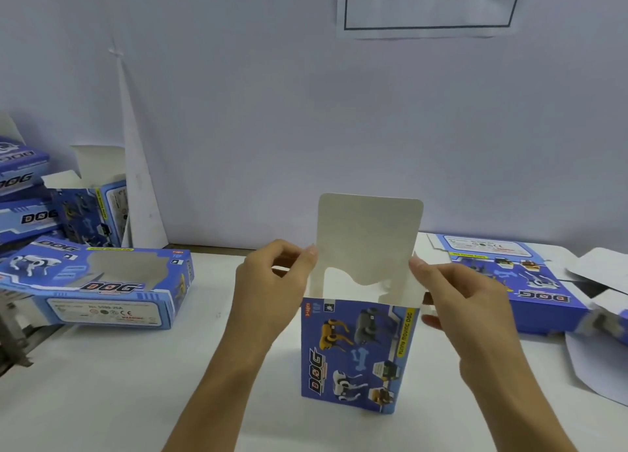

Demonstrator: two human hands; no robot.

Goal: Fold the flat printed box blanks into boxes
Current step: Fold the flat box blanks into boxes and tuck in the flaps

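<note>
You hold the upright box by its raised top flap, centre table.

Your left hand (pixel 272 282) pinches the left edge of the box (pixel 356 353)'s flap (pixel 368 237), your right hand (pixel 465 302) the right edge. Finished boxes (pixel 98 282) crowd 9 o'clock, flat blanks (pixel 509 275) 3 o'clock; bare table (pixel 136 383) lies at 7 o'clock.

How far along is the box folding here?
Done: folded boxes piled at left. In hand: an upright box, its top flap still open, pinched by the left hand and right hand. Left: flat blanks stacked at right.
</note>
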